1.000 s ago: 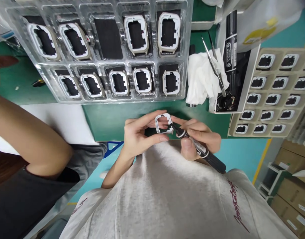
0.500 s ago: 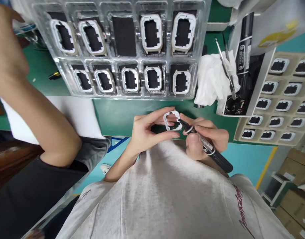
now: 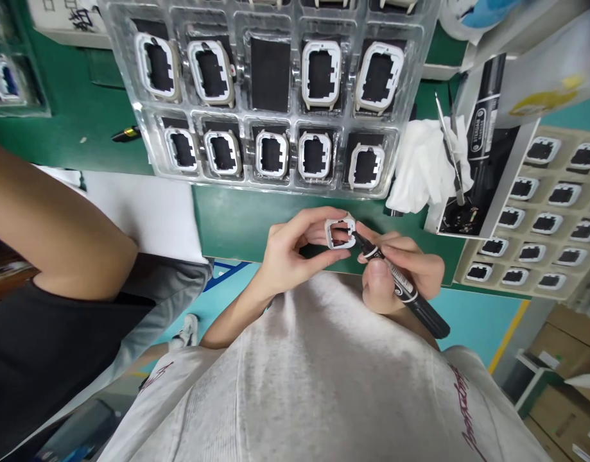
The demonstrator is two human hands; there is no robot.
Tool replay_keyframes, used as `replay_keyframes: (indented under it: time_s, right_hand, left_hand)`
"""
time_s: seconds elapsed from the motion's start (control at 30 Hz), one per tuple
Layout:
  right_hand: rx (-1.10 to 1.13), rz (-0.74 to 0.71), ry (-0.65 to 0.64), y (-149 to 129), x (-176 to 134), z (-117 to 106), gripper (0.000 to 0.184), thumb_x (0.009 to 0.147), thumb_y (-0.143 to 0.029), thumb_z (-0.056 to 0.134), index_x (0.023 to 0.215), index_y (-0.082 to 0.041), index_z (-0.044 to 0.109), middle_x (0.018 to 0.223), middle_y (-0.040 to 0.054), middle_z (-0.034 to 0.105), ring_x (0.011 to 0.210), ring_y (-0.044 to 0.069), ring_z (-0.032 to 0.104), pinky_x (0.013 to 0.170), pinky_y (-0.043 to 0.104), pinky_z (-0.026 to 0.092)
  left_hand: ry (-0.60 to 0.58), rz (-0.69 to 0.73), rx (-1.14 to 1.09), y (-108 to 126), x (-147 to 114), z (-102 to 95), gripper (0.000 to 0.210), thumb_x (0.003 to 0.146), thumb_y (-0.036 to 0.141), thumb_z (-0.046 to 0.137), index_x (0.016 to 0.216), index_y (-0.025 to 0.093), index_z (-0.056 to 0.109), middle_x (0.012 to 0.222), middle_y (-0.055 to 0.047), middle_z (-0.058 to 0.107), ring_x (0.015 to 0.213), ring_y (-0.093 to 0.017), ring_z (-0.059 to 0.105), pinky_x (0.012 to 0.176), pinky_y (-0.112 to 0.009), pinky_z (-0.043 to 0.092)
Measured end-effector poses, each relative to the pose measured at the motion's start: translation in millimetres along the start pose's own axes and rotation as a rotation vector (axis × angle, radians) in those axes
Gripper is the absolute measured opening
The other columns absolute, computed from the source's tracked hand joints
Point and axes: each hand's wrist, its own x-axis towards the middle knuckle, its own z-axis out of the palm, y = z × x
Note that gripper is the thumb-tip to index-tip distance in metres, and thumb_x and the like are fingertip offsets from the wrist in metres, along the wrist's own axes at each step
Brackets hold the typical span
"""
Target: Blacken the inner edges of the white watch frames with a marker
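Co-worker's arm (image 3: 68, 237) shifted left; clear tray (image 3: 295, 120) holds frames (image 3: 337, 77), left hand (image 3: 289, 253) another frame (image 3: 329, 235).

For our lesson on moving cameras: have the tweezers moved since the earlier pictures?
No. Against the white box, the tweezers keep the same place over the white cloth; the view itself shifted.

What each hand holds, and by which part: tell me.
The left hand holds a white frame by its outer edges, between thumb and fingers; the right hand holds a black marker by its barrel's front part.
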Motion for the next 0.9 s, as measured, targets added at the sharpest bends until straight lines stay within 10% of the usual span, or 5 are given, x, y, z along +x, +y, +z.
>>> replay_keyframes:
  time_s: [0.4, 0.9]
  right_hand:
    - [-0.050, -0.200, 0.110, -9.1, 23.0, 14.3, 0.031, 0.115, -0.031, 0.084, 0.145, -0.031, 0.079, 0.091, -0.0048, 0.078, 0.057, 0.016, 0.067, 0.070, 0.043, 0.087]
    - [-0.017, -0.194, 0.020, -11.1, 22.8, 7.5, 0.030, 0.111, -0.026, 0.085, 0.140, -0.031, 0.079, 0.092, -0.0029, 0.080, 0.060, 0.018, 0.071, 0.074, 0.046, 0.088]
  left_hand:
    - [0.008, 0.003, -0.073, 2.2, 0.6, 0.6, 0.058, 0.099, 0.016, 0.110, 0.150, 0.027, 0.085, 0.125, -0.005, 0.098, 0.108, -0.022, 0.099, 0.104, -0.026, 0.082]
    - [0.024, -0.073, -0.002, 2.0, -2.0, -2.3, 0.050, 0.098, 0.039, 0.113, 0.136, 0.024, 0.084, 0.116, -0.007, 0.098, 0.101, -0.025, 0.099, 0.094, -0.031, 0.084]
